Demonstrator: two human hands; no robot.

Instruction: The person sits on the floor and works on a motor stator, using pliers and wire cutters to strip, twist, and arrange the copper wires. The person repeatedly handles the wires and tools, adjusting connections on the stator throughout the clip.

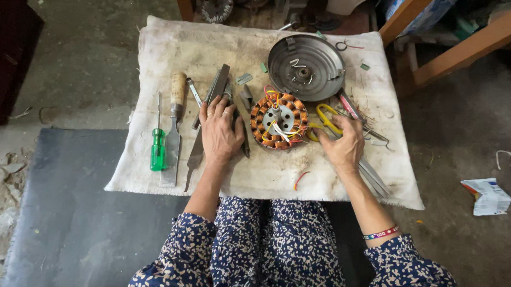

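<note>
A round stator with copper windings and red and yellow wires lies in the middle of a dirty white cloth. My left hand rests flat over pliers and a long metal file just left of the stator, fingers spread. My right hand reaches onto yellow-handled scissors at the stator's right side; its fingers curl at the handles, and the grip is unclear. A grey metal motor cover lies dish-up behind the stator.
On the cloth's left lie a green screwdriver and a wood-handled chisel. Small metal bits and wire scraps scatter near the cover. A black mat lies on the concrete floor at left, wooden furniture legs at right, crumpled paper nearby.
</note>
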